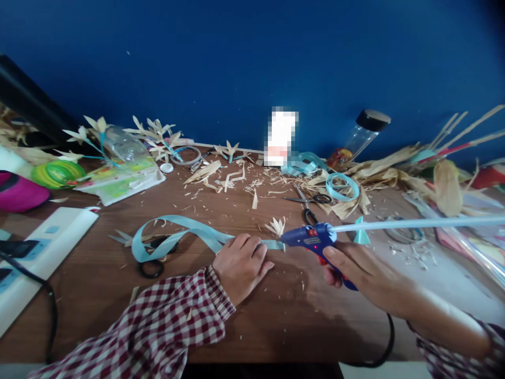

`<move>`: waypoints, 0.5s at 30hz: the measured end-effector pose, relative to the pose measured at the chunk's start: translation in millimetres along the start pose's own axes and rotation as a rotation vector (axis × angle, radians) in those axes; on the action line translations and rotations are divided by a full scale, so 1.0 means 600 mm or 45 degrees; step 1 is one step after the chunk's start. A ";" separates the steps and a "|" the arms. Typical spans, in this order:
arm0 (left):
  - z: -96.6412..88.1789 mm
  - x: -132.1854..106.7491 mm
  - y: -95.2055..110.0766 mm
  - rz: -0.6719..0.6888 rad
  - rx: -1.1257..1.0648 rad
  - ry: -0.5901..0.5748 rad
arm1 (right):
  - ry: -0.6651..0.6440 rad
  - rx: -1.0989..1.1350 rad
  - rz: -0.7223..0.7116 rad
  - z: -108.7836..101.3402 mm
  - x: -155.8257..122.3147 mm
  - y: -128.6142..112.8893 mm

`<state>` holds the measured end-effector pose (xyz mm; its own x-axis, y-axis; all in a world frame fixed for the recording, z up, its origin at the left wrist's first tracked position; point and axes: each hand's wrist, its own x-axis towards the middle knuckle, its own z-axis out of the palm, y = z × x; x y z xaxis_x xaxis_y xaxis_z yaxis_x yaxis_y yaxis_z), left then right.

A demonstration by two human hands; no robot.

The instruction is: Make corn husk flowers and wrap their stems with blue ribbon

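Note:
A light blue ribbon (181, 223) loops over the table on the left, and its end runs out beneath my left hand (242, 266). That hand rests on the tabletop with curled fingers, pinning the ribbon down. My right hand (351, 268) is wrapped around the handle of a blue glue gun (307, 237). The gun's nozzle points left, at the ribbon's end; whether it touches cannot be made out. A long clear glue stick (418, 225) sticks out of its back. Just behind the nozzle lies a small pale husk flower (276, 226).
Scissors (152, 267) lie partly under the ribbon loop, and another pair of scissors (305, 202) sits further back. A power strip (55, 247) is at the left. Husk scraps (234, 176), a ribbon roll (342, 187) and a tilted jar (365, 134) line the blue wall (221, 63).

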<state>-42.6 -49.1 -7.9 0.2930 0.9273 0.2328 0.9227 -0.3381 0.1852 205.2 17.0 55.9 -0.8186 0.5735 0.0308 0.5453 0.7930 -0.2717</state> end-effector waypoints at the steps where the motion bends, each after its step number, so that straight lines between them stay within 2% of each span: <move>1: 0.000 0.000 0.000 0.002 -0.001 -0.006 | 0.012 -0.062 -0.051 0.004 -0.002 0.002; 4: 0.001 0.000 -0.001 0.006 -0.003 -0.010 | 0.038 -0.220 -0.187 0.014 -0.007 0.007; 7: 0.002 0.001 -0.002 0.004 0.001 -0.001 | 0.092 -0.325 -0.248 0.016 -0.010 0.009; 15: 0.001 0.001 0.000 -0.010 0.005 -0.031 | 0.052 -0.346 -0.245 0.000 -0.021 0.010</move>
<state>-42.3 -48.6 -8.1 0.2915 0.9337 0.2079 0.9261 -0.3299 0.1829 218.6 14.5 53.7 -0.9065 0.4110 0.0964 0.4137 0.9103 0.0092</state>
